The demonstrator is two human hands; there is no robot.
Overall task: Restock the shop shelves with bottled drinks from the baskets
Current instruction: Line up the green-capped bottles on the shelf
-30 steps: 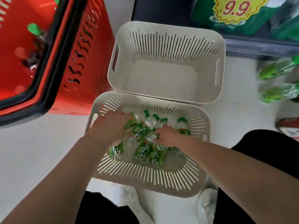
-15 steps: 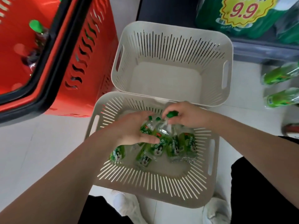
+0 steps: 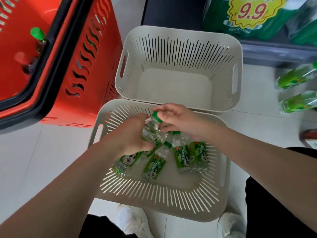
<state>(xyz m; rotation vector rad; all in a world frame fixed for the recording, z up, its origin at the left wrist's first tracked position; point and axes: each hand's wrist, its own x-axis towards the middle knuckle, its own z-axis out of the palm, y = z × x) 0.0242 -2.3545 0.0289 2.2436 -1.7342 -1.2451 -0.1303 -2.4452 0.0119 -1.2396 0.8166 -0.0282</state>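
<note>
Green-capped and clear through its upper part, the bottle [image 3: 151, 129] in your grip hangs tilted over the near basket [image 3: 154, 200]. Its long axis runs from the base hidden under your left palm up and away to the cap [image 3: 157, 116], which points toward the empty basket [image 3: 180, 40] beyond. Your left hand [image 3: 130, 134] wraps the body with curled fingers and carries it. Your right hand [image 3: 180, 119] lies just beside the cap, fingers curved about the neck, though you cannot tell whether they actually pinch it. Beneath, more bottles [image 3: 155, 164] with lime labels lie flat on the basket floor. Stocked bottles [image 3: 295, 78] show at the right edge, so the carry likely goes rightward, your right hand being nearer.
</note>
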